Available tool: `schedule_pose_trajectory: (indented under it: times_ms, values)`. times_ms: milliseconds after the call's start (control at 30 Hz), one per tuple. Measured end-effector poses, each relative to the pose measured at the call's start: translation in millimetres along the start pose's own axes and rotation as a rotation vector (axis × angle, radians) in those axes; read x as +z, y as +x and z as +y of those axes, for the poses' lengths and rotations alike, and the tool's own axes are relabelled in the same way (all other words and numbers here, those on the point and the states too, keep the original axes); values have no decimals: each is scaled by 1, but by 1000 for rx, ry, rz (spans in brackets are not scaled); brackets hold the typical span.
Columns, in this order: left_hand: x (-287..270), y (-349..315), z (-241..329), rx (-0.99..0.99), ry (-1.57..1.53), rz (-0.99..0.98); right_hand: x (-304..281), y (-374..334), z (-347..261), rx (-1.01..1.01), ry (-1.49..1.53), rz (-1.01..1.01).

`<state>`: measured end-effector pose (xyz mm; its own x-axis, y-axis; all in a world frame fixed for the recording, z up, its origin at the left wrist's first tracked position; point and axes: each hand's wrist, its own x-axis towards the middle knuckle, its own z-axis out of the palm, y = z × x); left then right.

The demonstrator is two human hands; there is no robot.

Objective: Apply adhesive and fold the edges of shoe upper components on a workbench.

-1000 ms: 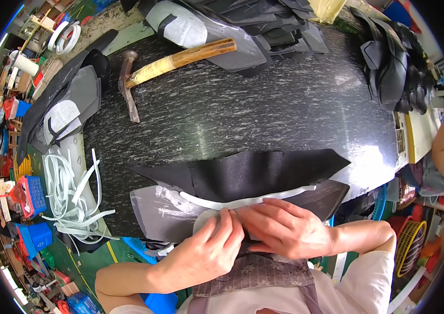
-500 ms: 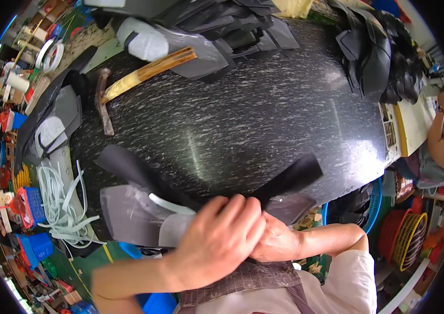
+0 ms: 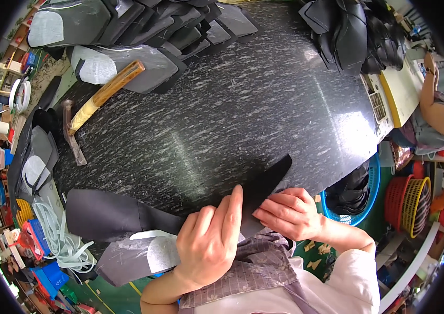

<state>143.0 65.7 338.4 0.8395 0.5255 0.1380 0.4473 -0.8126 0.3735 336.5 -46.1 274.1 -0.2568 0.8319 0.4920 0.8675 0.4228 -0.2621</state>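
At the near edge of the table I have a black leather-like shoe piece [image 3: 107,213] with a grey underside. One dark wing reaches left, and another rises at an angle between my hands. On its underside are a whitish patch [image 3: 163,255] and a pale strip [image 3: 151,234]. My left hand [image 3: 209,240] is closed on the middle of the piece, its index finger pointing up along it and the thumb hidden. The right hand [image 3: 291,213] pinches the edge beside the raised wing. A hammer [image 3: 104,97] with a tape-wrapped wooden handle lies far left.
Stacked black and grey cut pieces [image 3: 154,26] lie at the back, and more [image 3: 347,36] at the far right. Pale strips [image 3: 57,235] hang at the left. A blue basket [image 3: 374,193] of black pieces stands right, near red and yellow baskets [image 3: 408,204]. Another person's arm [image 3: 431,104] shows at right.
My hands were together over the piece and are now apart, the right one further right. The left wing has turned over to its dark face. The whole view has shifted.
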Motion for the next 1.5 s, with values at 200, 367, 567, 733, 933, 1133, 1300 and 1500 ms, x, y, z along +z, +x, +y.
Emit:
schedule_pose_trajectory:
  times_ms: [200, 367, 567, 733, 933, 1133, 1300, 1500]
  values:
    - [15, -23, -3, 344, 200, -24, 4, -21, -3, 238, 264, -233]
    - [16, -19, -2, 408, 341, -53, -20, -4, 15, 179, 362, -98]
    - [19, -18, 1, 410, 404, -20, -47, 31, 23, 5, 193, 95]
    - [12, -13, -3, 469, 367, -32, -49, 54, 28, 259, 483, -204]
    - [-19, -15, -20, 287, 258, 56, -4, 63, 1, 207, 829, -257]
    - [-32, -17, -44, 141, 313, -4, 3, 56, 3, 109, 837, -270]
    - [-36, -17, -56, 439, 295, -105, 6, 56, -1, 44, 788, -271]
    - [-54, -3, -64, 673, 393, -242, 4, 72, -15, -223, 216, -293]
